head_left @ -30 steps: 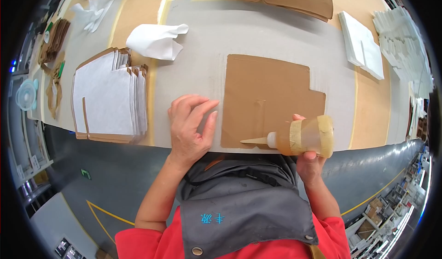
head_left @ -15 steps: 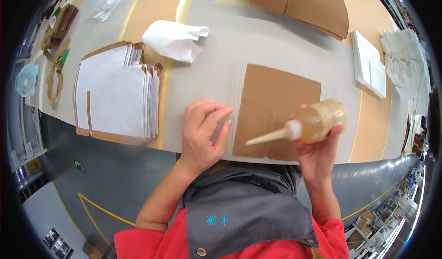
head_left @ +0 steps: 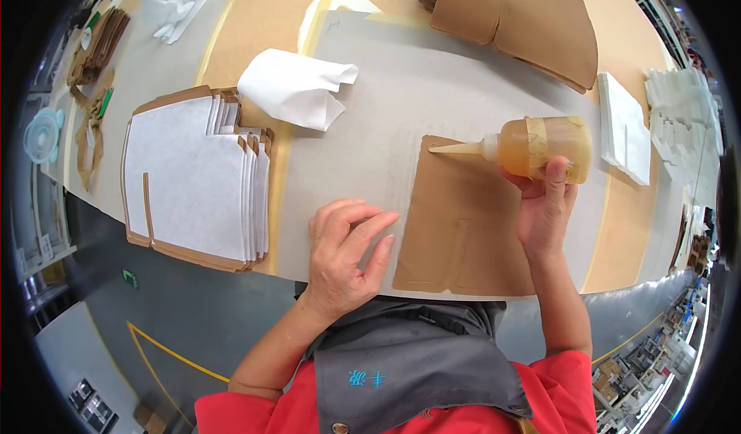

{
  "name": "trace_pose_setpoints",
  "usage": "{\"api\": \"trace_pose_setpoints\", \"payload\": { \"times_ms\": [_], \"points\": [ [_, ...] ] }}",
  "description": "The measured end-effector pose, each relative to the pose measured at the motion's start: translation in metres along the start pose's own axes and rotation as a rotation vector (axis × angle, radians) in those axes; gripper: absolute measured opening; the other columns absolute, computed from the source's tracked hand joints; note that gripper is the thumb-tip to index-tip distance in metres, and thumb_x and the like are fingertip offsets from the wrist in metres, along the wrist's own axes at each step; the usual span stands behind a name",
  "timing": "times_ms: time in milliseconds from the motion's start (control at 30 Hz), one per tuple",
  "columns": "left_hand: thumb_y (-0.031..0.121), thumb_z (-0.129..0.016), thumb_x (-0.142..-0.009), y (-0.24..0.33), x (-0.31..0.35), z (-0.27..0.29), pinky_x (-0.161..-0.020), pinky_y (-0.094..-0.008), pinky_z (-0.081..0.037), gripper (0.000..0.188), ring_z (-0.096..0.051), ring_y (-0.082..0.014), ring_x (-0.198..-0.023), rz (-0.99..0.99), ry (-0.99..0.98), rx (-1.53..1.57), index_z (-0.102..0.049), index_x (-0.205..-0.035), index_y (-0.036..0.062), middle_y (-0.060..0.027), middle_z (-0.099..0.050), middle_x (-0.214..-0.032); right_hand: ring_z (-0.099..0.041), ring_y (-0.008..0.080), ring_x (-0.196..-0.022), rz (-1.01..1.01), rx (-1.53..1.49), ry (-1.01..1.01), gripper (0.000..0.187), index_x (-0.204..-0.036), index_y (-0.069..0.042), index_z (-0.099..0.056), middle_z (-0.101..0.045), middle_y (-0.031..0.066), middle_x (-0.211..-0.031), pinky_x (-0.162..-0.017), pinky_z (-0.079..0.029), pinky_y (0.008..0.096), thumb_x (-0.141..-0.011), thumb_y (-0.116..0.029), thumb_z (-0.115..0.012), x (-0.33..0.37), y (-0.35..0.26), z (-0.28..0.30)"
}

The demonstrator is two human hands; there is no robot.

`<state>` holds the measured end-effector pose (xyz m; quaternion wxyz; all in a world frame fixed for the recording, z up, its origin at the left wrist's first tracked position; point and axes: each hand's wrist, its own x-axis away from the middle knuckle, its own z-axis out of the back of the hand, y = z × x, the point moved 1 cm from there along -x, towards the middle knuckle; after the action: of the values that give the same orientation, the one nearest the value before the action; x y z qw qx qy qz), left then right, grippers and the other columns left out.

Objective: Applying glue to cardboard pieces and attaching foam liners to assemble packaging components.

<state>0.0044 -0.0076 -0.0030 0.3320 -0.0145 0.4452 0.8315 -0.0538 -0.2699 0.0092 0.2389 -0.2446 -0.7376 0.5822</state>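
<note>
My right hand (head_left: 546, 206) grips a squeeze bottle (head_left: 546, 145) of amber liquid, lying on its side in the air with tape round it. Its long tapered nozzle points left, the tip at the far left corner of a flat brown panel (head_left: 463, 233) on the table. A faint line shows along the panel's middle and near edge. Just left of the panel, my left hand (head_left: 347, 253) hovers over the grey surface, fingers curved and apart, with nothing in them.
A stack of white-faced brown panels (head_left: 193, 179) stands left. Beyond my left hand lies a crumpled white sheet (head_left: 293, 91). Folded brown pieces (head_left: 517, 17) rest at the far side. At the right are white sheets (head_left: 624, 129). The table's near edge runs by my waist.
My right hand has moved away from me with the bottle, bringing the nozzle from the panel's near part to its far left corner. My left hand stays beside the panel.
</note>
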Motion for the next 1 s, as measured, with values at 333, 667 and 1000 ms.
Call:
{"api": "trace_pose_setpoints", "payload": {
  "times_ms": [333, 667, 1000],
  "points": [
    [0.000, -0.073, -0.077, -0.002, 0.001, 0.000, -0.092, -0.0397, -0.047, 0.030, -0.058, -0.0305, -0.104, -0.015, 0.006, 0.018, -0.073, -0.107, 0.0070, -0.0087, -0.063, -0.107, -0.061, 0.0281, -0.123, -0.117, 0.109, -0.119, 0.073, -0.150, -0.005, -0.033, -0.050, 0.0219, -0.146, -0.084, -0.061, 0.0379, -0.100, -0.053, -0.055, 0.046, 0.001, 0.016],
    [0.000, -0.071, -0.080, -0.005, 0.000, -0.003, -0.091, -0.0388, -0.046, 0.028, -0.058, -0.0294, -0.104, -0.067, 0.036, -0.003, -0.072, -0.107, 0.0067, -0.0080, -0.063, -0.106, -0.052, 0.0311, -0.132, -0.172, 0.083, -0.205, 0.083, -0.150, -0.003, -0.033, -0.052, 0.0244, -0.143, -0.109, -0.044, 0.0464, -0.093, -0.052, -0.068, 0.102, 0.000, 0.017],
    [-0.005, -0.062, -0.083, 0.051, 0.000, 0.028, -0.091, -0.0392, -0.050, 0.028, -0.061, -0.0319, -0.101, 0.086, -0.090, 0.527, -0.069, -0.110, -0.0019, -0.0131, -0.066, -0.108, -0.064, 0.0256, -0.111, -0.125, -0.104, 0.271, 0.061, -0.139, -0.010, -0.050, -0.064, 0.0124, -0.123, -0.084, -0.056, 0.0370, -0.098, -0.055, -0.058, 0.060, -0.078, 0.186]
  ]
}}
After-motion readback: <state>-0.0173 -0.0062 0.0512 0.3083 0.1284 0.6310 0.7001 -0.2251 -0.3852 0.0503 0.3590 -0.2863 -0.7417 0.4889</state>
